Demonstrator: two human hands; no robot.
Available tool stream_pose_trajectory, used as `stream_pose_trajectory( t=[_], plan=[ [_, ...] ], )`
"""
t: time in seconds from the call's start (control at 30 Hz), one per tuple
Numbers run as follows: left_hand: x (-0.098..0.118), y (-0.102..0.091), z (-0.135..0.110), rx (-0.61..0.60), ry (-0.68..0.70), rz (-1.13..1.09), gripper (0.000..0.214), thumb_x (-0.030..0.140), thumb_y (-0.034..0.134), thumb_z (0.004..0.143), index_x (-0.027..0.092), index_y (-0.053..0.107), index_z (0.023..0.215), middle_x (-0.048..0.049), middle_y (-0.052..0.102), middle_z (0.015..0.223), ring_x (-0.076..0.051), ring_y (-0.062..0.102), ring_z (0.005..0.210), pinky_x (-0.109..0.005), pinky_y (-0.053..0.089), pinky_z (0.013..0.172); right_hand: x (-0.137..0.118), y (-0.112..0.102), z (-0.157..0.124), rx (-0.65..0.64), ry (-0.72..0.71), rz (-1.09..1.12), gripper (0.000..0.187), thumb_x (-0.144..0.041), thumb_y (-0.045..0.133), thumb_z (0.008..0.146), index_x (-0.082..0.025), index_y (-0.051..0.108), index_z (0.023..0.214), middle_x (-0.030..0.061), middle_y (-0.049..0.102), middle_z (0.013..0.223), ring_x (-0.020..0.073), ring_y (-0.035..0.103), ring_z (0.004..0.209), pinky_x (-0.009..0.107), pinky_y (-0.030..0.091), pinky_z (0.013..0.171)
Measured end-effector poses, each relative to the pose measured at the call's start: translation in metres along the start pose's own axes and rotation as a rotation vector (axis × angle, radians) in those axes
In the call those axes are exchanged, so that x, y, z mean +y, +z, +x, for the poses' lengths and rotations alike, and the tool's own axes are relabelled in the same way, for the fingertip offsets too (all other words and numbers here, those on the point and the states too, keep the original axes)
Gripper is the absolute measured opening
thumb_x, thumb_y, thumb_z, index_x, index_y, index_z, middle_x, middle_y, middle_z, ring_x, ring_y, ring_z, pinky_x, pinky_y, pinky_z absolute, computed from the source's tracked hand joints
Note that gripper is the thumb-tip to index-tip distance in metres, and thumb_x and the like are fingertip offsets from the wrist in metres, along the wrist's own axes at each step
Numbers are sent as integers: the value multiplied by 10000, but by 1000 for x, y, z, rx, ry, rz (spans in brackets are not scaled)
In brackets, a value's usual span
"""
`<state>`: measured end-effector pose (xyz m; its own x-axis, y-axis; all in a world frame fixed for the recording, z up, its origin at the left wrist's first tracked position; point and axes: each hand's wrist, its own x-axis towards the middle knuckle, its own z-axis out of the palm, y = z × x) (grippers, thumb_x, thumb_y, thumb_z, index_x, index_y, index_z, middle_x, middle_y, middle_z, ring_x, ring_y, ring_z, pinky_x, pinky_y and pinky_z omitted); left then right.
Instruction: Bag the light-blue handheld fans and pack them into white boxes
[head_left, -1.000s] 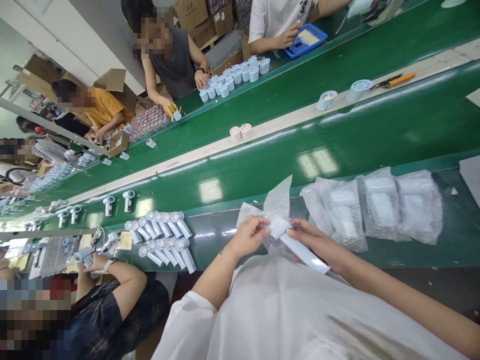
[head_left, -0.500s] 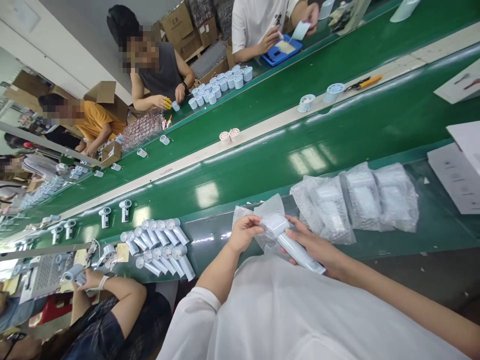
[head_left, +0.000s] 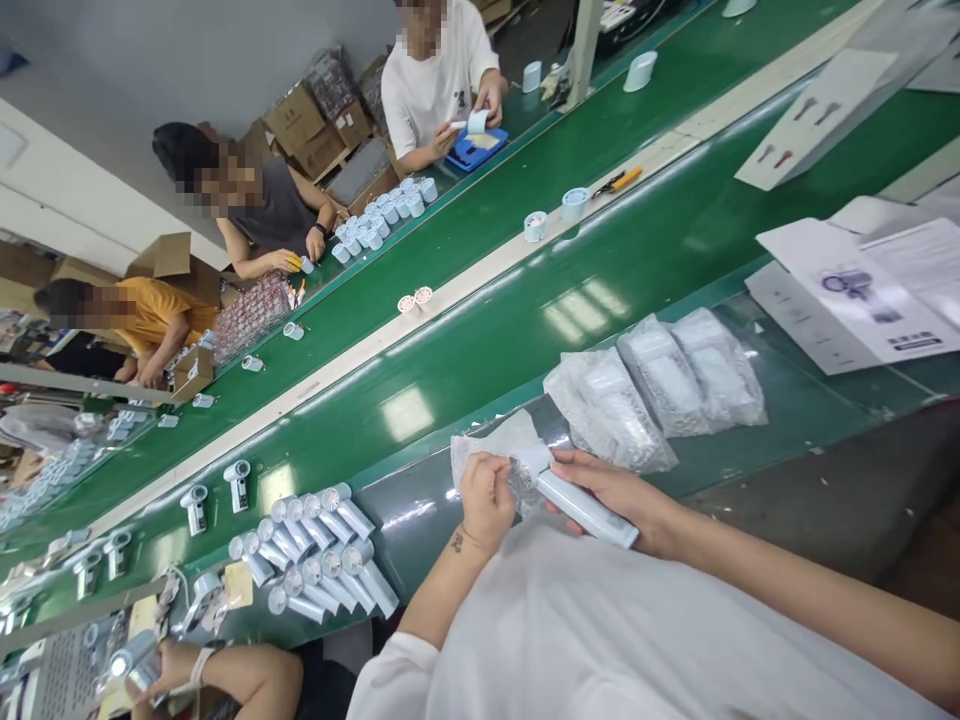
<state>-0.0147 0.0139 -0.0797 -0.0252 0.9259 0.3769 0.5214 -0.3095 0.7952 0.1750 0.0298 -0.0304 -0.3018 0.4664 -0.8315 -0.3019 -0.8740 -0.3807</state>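
Pale-blue handheld fan (head_left: pixel 586 510) clasped in right hand (head_left: pixel 611 492), handle slanting toward body; left hand (head_left: pixel 486 500) pinching bubble-wrap bag (head_left: pixel 487 447) beside fan's upper end.

- I've got a bright, evenly lit scene, with the light seeming to fall from overhead.
- Pale rectangular glare patches (head_left: pixel 407 413) sit on the green belt (head_left: pixel 480 340), and its far end turns small and soft.
- Shadows stay faint around the left hand (head_left: pixel 487 500) and right hand (head_left: pixel 607 495), both fairly sharp.
- The plastic bags (head_left: pixel 622 395) catch a soft sheen.
- Wide-angle distortion bends everything toward the frame edges.
- One blocky mosaic patch (head_left: pixel 229 178) blurs out detail at upper left.
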Motion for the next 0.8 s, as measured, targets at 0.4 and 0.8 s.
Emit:
stream_pose_trajectory(
  t=[0.4, 0.8],
  plan=[
    [21, 14, 3, -345, 219, 15, 168, 149, 467, 948, 194, 624, 984, -69, 632, 870, -183, 633, 838, -307, 561, 743, -5, -4, -4, 174, -54, 110, 174, -168, 582, 929, -224, 532, 1086, 10, 690, 715, 184, 678, 568, 283, 555, 461],
    [60, 3, 24, -429, -342, -285, 256, 138, 586, 829, 182, 661, 1070, -25, 618, 817, -120, 581, 713, -228, 502, 670, -48, -71, -49, -43, -503, -694, 309, -499, 802, 701, -219, 672, 697, 29, 638, 763, 183, 567, 750, 279, 506, 705]
  ],
)
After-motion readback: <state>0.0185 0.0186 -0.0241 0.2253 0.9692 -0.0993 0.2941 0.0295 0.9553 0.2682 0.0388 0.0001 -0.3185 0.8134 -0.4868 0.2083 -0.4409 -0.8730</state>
